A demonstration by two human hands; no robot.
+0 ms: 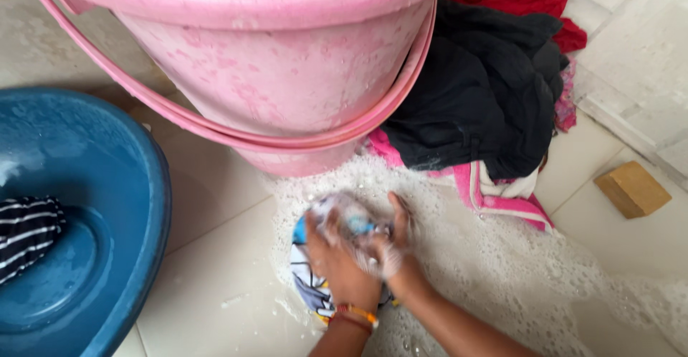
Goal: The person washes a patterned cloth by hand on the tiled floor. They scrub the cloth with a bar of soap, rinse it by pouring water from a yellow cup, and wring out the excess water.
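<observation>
Here, both hands are bunched together over a wet, printed garment [309, 278] on the pale tiled floor [215, 292], low in the view at about six o'clock. The left hand [337, 256], with an orange and red bracelet [356, 316] at the wrist, presses down on the cloth with its fingers curled into it; the right hand [390, 242], coated in suds, closes over a gathered wad of the same cloth, so the two hands touch each other and both are clamped on the garment. The cloth is white with blue and dark print, and most of it is hidden under the hands. Soapy foam [502, 256] spreads across the tiles from the hands out toward three and four o'clock. Directly above the hands, at twelve o'clock, stands a large pink bucket [287, 63] with its handle hanging down around it, its wall spotted with soap. At two o'clock lies a heap of clothes [487, 92], mostly black, with red cloth behind and pink and white striped cloth underneath, touching the bucket's side. A tan bar of soap [632, 188] sits alone on the tiles at three o'clock. At nine o'clock a blue basin [107, 206] holds a black and white striped garment [25, 231].
</observation>
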